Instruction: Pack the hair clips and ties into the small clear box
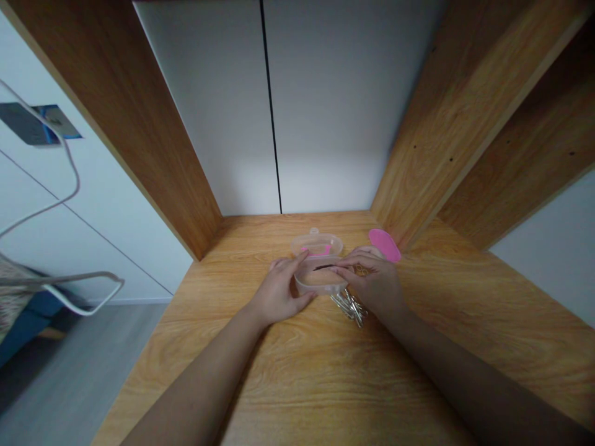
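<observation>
A clear plastic case point(320, 288) lies open on the wooden surface, its lid point(314, 239) folded back with pink on it. My left hand point(281, 288) grips the case's left side between thumb and fingers. Over the case's right part, my right hand point(372, 279) pinches a thin dark item point(324, 267), perhaps a hairpin. A pile of silvery metal clips point(351, 307) rests just right of and below the case, beside my right hand. Small yellowish loops point(361, 270) show under the right fingers. Behind that hand is a pink oval piece point(385, 244).
The wooden surface point(297, 384) is bounded by a white back panel point(334, 124) and upright wooden boards at left point(139, 124) and right point(446, 136). A white cable point(77, 179) hangs at the far left.
</observation>
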The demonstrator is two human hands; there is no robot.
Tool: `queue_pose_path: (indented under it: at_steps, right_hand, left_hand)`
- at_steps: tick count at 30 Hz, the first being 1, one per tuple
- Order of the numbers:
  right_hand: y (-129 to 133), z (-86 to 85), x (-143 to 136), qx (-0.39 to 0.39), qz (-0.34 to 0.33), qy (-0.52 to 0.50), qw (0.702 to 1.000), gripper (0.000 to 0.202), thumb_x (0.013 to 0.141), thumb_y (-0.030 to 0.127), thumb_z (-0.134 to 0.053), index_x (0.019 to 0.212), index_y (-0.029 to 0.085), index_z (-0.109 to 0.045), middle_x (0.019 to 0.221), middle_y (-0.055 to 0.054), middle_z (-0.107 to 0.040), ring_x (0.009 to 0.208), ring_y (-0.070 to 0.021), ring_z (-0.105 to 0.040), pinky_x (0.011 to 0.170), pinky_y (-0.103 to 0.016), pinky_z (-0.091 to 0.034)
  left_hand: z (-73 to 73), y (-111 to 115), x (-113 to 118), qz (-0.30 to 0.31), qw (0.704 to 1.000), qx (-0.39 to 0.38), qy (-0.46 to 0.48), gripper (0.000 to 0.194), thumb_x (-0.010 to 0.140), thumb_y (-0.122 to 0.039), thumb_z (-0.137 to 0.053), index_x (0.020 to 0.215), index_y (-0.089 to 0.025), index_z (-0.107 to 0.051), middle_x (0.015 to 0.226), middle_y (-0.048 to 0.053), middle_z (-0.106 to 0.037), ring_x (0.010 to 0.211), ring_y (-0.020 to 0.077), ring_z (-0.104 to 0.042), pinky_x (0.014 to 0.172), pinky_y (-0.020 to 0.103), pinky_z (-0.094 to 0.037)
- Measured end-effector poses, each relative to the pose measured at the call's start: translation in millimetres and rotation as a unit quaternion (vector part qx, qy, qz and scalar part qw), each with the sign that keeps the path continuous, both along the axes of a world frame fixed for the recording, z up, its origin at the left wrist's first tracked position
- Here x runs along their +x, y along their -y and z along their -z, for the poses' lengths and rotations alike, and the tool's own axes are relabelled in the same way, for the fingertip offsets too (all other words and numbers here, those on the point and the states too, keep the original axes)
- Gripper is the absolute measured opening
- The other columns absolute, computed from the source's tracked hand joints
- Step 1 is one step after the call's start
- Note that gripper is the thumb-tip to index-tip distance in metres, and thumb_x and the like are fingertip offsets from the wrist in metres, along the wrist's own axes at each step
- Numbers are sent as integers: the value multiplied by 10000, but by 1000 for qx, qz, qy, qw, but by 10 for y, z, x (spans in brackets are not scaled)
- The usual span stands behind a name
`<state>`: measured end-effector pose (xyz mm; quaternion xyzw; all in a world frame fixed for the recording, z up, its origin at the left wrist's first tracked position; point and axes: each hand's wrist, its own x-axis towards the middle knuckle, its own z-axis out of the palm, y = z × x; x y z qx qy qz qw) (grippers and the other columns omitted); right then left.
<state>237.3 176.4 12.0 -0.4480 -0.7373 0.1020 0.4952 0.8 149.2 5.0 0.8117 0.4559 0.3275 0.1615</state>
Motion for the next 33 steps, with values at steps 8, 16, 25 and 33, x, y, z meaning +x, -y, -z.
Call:
queue_pose_path:
  at_steps: [8, 16, 25, 33]
  right_hand:
    - [19, 1, -18, -17, 3, 79, 997, 105, 863, 382, -748, 849, 302, -814, 870, -49, -779, 946, -283, -651, 861, -495, -478]
    - [50, -219, 63, 32, -57, 74, 995, 208, 961, 287, -558, 816, 216, -689, 801, -61, -703, 798, -221, -615, 750, -382, -473]
    - [60, -169, 158, -55, -136, 375, 915, 438, 672, 607, -820, 718, 216, -626, 804, -49, -656, 826, -241, -579, 710, -360, -364]
    - [136, -185, 49, -55, -201, 339, 917, 169, 798, 361, -752, 745, 226, -666, 830, -42, -661, 876, -233, -588, 844, -407, -397]
  left_hand:
    - [10, 2, 0, 7, 1000, 6, -4, 869, 772, -377, -766, 1525, -218, -363, 1357, 132, -614, 1241, 319, -554, 1097, 514, -398]
    - [71, -48, -12, -80, 997, 17, -7, 843, 781, -383, -746, 1512, -180, -378, 1320, 159, -646, 1192, 334, -613, 1072, 532, -430]
    - [135, -144, -89, -182, 983, 3, 8, 838, 805, -392, -726, 1505, -98, -371, 1263, 203, -678, 1141, 339, -656, 1030, 530, -486]
    - [142, -140, -84, -165, 986, 6, 23, 825, 798, -366, -742, 1507, -173, -367, 1338, 179, -642, 1192, 349, -636, 1057, 537, -473]
